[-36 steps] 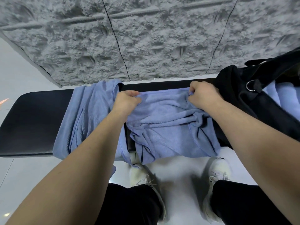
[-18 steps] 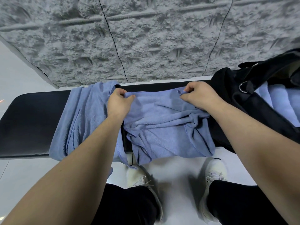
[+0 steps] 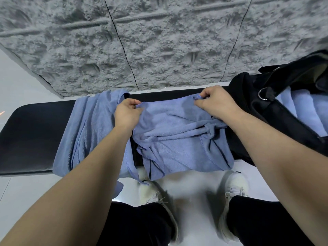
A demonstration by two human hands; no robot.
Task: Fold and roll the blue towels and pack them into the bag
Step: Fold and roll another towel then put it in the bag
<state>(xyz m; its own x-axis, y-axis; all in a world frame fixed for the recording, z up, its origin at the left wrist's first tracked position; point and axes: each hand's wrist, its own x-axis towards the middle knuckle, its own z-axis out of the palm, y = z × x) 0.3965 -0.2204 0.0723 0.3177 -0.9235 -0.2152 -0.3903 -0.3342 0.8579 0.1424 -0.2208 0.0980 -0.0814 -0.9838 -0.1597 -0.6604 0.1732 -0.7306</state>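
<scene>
1. Over the black padded surface [image 3: 35,132], both hands worked one crumpled blue towel [image 3: 177,139] that lay across it, its near edge hanging toward the floor.
2. Left hand [image 3: 126,115] pinched the towel's far left corner; right hand [image 3: 215,102] pinched the far right corner, fingers curled on the hem.
3. Step in hand, by my reading: spreading it flat before folding, since the lower half was bunched.
4. A second blue towel [image 3: 88,132] lay draped just left, untouched.
5. At right, the black bag [image 3: 248,103] stood open with rolled towels [image 3: 301,110] already inside.
6. Next move likely called for pulling the corners taut and smoothing the wrinkles.
</scene>
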